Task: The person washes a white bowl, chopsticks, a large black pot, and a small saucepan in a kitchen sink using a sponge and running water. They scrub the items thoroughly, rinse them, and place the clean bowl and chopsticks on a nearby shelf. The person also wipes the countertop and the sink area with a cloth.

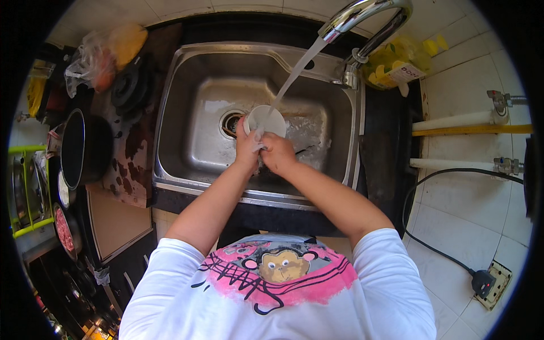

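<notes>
In the stainless-steel sink (187, 144), a white bowl (274, 121) is tilted under the running water. My left hand (247, 148) is closed on the bowl's left side, with its fingers along the outer wall. Curled at the near edge of the bowl, my right hand (277, 152) grips it beside the left; its fingertips are hidden. A stream of water (297, 69) falls from the chrome faucet (362, 17) into the bowl and splashes over my fingers. The drain (229, 122) lies just left of the bowl, partly covered by my left hand.
Left of the sink, a wet board (127, 167) carries a black round lid-like thing (129, 88) and plastic bags (93, 65). A dark pot (85, 148) stands farther left. Behind the faucet's right side is a yellow-green bottle (396, 59). A black plug (483, 281) sits at the right wall.
</notes>
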### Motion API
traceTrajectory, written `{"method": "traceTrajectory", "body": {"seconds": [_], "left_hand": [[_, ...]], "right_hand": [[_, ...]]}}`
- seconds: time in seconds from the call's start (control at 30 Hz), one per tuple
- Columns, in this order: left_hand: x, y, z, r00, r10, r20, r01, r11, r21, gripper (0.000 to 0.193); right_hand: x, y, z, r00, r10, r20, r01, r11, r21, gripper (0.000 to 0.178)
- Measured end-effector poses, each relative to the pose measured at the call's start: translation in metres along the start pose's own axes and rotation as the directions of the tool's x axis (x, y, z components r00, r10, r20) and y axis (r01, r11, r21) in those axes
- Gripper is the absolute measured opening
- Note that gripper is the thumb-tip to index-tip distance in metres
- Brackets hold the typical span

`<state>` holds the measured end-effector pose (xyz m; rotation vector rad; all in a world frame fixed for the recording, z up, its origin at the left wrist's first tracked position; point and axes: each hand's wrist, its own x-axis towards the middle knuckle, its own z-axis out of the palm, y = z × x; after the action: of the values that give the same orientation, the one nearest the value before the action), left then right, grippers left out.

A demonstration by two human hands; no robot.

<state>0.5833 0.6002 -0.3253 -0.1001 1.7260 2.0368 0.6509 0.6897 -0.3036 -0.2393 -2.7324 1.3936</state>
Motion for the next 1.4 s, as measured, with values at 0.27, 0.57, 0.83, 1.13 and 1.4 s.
{"method": "traceTrajectory", "body": {"seconds": [0.27, 0.57, 0.83, 1.13, 1.4], "left_hand": [[0.012, 0.039, -0.018, 0.943, -0.267, 0.201, 0.265, 0.964, 0.037, 0.045], [0.008, 0.042, 0.003, 0.874, -0.366, 0.319, 0.485, 0.675, -0.556, 0.061], [0.016, 0.031, 0.005, 0.926, -0.209, 0.314, 0.372, 0.65, -0.663, 0.046], [0.014, 0.044, 0.017, 0.963, -0.235, 0.129, 0.262, 0.727, -0.635, 0.016], [-0.014, 0.037, -0.008, 0.91, -0.18, 0.374, 0.249, 0.958, -0.143, 0.022]], "right_hand": [[0.006, 0.027, -0.031, 0.918, -0.302, 0.257, 0.388, 0.815, -0.431, 0.02], [0.028, -0.015, -0.03, 0.881, 0.453, 0.138, -0.251, 0.201, 0.947, 0.031], [0.04, 0.031, -0.017, 0.703, 0.658, -0.269, -0.081, 0.45, 0.89, 0.039], [0.014, -0.027, -0.02, 0.825, -0.387, -0.413, 0.31, 0.919, -0.242, 0.042], [0.056, -0.002, -0.043, 0.983, -0.132, -0.125, 0.152, 0.973, 0.173, 0.023]]}}
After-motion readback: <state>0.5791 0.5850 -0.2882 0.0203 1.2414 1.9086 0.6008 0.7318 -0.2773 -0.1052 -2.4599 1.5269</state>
